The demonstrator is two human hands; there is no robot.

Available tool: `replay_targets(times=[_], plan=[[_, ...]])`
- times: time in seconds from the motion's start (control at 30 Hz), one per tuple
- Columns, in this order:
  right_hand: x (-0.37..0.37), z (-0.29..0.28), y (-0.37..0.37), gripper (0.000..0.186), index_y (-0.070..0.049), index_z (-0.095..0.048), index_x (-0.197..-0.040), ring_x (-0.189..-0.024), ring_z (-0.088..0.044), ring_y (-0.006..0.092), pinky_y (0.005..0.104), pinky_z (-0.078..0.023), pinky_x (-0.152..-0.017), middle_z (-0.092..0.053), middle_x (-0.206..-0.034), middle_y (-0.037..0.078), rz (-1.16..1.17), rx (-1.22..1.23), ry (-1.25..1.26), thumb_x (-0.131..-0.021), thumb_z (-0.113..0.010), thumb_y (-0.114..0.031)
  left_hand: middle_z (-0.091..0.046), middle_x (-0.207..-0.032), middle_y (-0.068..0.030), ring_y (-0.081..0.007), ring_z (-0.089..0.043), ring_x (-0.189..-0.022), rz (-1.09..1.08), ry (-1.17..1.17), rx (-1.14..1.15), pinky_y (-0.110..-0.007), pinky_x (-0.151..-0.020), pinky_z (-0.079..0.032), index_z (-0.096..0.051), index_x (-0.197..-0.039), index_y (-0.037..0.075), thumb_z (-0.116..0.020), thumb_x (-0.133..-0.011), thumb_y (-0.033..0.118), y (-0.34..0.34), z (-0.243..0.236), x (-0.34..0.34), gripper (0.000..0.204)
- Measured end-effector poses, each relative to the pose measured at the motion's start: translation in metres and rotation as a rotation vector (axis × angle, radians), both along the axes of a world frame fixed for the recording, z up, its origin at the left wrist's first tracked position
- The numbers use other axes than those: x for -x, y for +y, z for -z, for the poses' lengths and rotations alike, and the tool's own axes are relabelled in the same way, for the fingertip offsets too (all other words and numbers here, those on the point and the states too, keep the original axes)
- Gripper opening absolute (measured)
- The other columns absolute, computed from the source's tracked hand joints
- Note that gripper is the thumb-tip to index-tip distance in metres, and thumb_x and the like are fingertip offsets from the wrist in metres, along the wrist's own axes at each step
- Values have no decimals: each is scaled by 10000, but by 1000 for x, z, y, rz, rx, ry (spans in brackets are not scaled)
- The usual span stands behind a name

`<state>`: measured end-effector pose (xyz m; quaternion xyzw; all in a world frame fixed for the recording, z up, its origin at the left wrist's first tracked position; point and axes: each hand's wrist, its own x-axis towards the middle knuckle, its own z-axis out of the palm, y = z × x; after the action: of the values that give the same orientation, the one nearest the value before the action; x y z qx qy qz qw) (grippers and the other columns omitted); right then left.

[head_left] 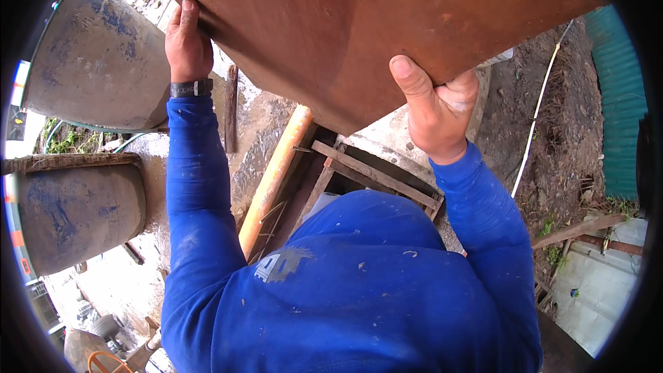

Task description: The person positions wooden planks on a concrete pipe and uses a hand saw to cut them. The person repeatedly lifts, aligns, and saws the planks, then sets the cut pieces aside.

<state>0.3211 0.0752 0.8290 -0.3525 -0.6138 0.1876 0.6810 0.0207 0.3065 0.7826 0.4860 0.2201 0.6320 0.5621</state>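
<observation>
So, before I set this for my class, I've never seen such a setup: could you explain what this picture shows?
There is no machine here, just a person working bare-handed. One wide fisheye camera on their head looks down, so edges bend and the corners go black. The big blue shape is their long-sleeved top. The left hand, above a dark wristwatch, and the right hand grip the edges of a brown wooden board. Lower down are a yellowish pole and a wooden frame. At left are a mud-stained tub and a second tub; at right, bare soil and green corrugated sheeting.
</observation>
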Motion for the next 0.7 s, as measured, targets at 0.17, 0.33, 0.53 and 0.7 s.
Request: replay_targets(times=[0.17, 0.33, 0.53, 0.7], plan=[[-4, 10, 16, 235, 15, -697, -1205, -1028, -686, 152, 305, -539, -923, -757, -1136, 99, 3, -5, -1, -984, -723, -63, -680, -1278, -123, -194, -619, -1177, -34, -3, -74, -346, -1059, -464, -613, -1293, -46, -564, -1100, 264, 13, 7, -13, 368], [-8, 13, 25, 227, 9, -698, -1184, -1007, -686, 150, 303, -538, -905, -753, -1120, 87, -13, -6, 13, -985, -736, -93, -677, -1288, -118, -194, -615, -1183, -53, 10, -123, -348, -1074, -455, -604, -1298, -50, -569, -1099, 266, 22, 17, -12, 375], [-7, 17, 24, 238, 10, -697, -1180, -986, -683, 156, 305, -535, -880, -750, -1104, 80, 23, -28, -52, -985, -742, -120, -693, -1254, -102, -184, -630, -1137, -98, -13, -159, -336, -1052, -462, -623, -1263, -41, -573, -1098, 277, 20, 19, -11, 362], [-8, 17, 24, 251, 8, -694, -1207, -1009, -680, 172, 314, -530, -905, -746, -1120, 89, 3, -45, -24, -986, -735, -105, -671, -1288, -125, -224, -620, -1197, -104, 59, -165, -388, -1085, -462, -609, -1243, -30, -543, -1106, 282, 23, 22, -9, 347]])
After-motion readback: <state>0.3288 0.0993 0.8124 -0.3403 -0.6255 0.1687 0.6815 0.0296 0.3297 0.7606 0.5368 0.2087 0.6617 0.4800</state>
